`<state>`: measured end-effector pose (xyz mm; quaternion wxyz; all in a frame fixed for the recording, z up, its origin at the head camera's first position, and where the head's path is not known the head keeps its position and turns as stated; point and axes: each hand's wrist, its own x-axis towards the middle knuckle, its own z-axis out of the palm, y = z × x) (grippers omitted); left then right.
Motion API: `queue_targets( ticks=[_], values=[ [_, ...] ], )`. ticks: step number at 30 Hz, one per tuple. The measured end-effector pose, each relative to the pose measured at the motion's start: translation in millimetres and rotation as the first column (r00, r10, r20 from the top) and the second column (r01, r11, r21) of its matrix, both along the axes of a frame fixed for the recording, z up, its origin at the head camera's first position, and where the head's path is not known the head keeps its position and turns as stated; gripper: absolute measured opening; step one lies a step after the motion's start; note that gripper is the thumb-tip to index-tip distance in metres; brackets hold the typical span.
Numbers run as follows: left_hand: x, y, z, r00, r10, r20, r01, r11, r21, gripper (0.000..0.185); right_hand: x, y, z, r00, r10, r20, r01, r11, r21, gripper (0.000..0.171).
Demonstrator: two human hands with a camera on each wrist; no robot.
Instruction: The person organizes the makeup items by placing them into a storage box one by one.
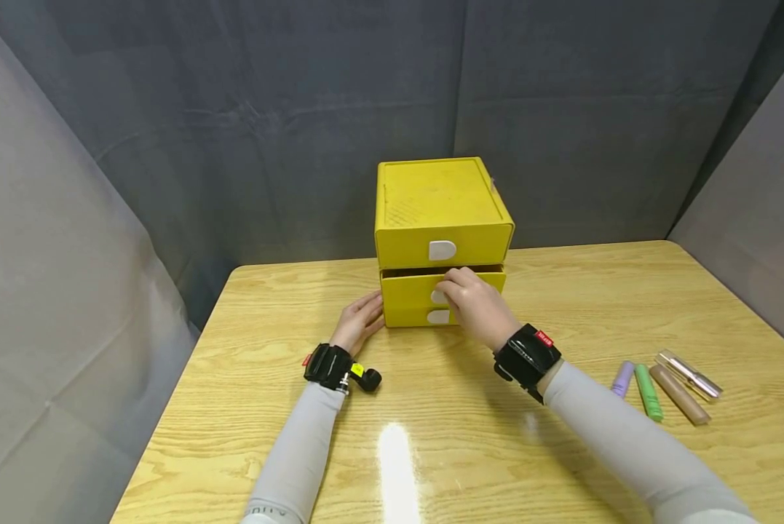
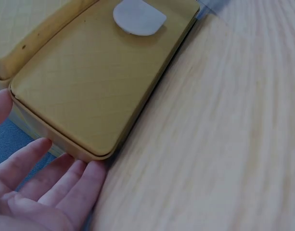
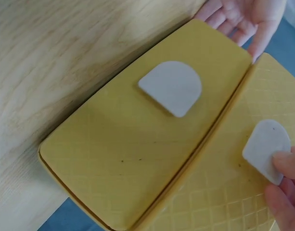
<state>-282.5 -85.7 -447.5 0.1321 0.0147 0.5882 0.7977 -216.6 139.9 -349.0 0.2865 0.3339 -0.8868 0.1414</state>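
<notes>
Grey cloth walls [image 1: 234, 131] enclose a glossy wood-grain desk [image 1: 267, 437]. At its far middle stands a boxy yellow plastic drawer unit [image 1: 440, 211] with a faint diamond texture. Left hand [image 1: 359, 320] lies beside the unit's lower left corner, fingers [image 2: 65, 183] straight and relaxed, touching it. Right hand [image 1: 473, 302] pinches the middle drawer's smooth white half-round tab [image 3: 266, 147], that drawer slightly out. Four pens [image 1: 660, 386] lie well apart on the right.

open tabletop [image 1: 431, 437] in front | drawer box [image 1: 440, 211] blocks centre | pens [image 1: 660, 386] right
</notes>
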Motion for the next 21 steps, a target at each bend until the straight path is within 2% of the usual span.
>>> queue_targets(
  ticks=[10,21],
  values=[
    [0.6,1,0.6,1.0,0.013,-0.001,-0.013,1.0,0.009,0.048,-12.6,-1,-5.1,0.999,-0.043,0.014,0.044,0.999,-0.022,0.02],
    [1.9,0,0.9,1.0,0.002,-0.004,-0.002,1.0,0.007,0.049,-16.5,-2,-7.8,0.998,-0.056,-0.001,0.056,0.998,-0.031,0.021]
  ],
)
